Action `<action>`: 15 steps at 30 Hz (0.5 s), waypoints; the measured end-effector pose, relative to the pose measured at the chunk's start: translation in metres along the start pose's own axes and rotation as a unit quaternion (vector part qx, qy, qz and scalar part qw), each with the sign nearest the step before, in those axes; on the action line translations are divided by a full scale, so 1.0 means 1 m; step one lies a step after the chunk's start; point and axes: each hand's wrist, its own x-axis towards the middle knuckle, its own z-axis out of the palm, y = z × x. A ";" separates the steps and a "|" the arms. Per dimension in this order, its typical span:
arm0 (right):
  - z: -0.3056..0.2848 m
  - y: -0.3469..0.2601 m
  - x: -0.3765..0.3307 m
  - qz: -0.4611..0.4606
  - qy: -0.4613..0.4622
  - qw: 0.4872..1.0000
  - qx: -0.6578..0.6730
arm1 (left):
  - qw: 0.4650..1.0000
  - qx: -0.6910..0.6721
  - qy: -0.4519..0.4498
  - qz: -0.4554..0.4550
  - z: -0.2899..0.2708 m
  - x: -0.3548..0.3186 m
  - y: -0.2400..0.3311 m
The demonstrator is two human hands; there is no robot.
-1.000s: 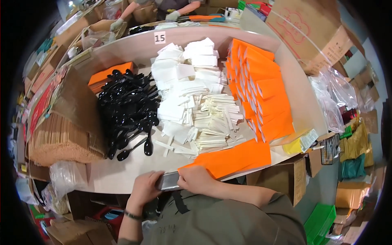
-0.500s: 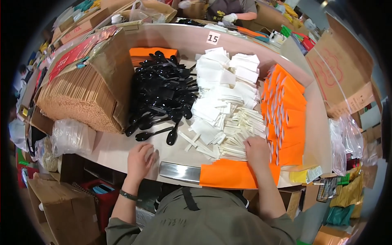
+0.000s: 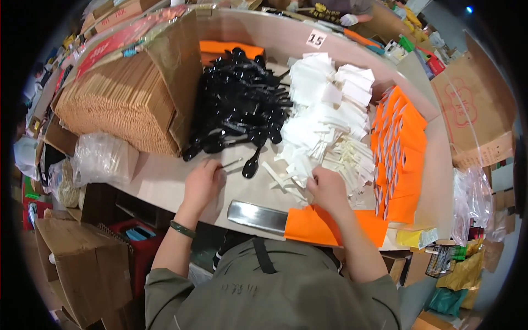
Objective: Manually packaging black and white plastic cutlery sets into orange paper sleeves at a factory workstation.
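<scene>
My left hand point(image 3: 202, 184) is closed on a black plastic spoon point(image 3: 232, 163) at the near edge of the black cutlery pile. The spoon's handle sticks out to the right, and its bowl is hidden by the fingers. My right hand point(image 3: 328, 191) is closed, its fingertips against the near side of a heap of white paper packets point(image 3: 316, 124). Whatever those fingers pinch is hidden. Below that hand lies a flat orange pouch point(image 3: 308, 225). Narrow cream-coloured packets point(image 3: 352, 157) spread just beyond the right hand. A loose black spoon point(image 3: 251, 166) points toward me.
A carton packed with brown sticks point(image 3: 118, 110) stands at the left of the table. Black plastic spoons point(image 3: 236, 102) are heaped beside it. Overlapping orange pouches point(image 3: 399, 159) line the right side. A metal strip point(image 3: 257, 217) lies at the front edge. Across the partition, a person wears white gloves point(image 3: 348, 20).
My left hand has gone from loosely open to gripping the spoon that lay before it. My right hand has shifted left, off the cream packets to the white ones. The whole view has tilted.
</scene>
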 end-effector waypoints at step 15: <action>0.021 -0.055 -0.044 -0.234 -0.077 0.959 0.141 | 0.985 -0.146 0.059 -0.065 -0.008 -0.067 0.031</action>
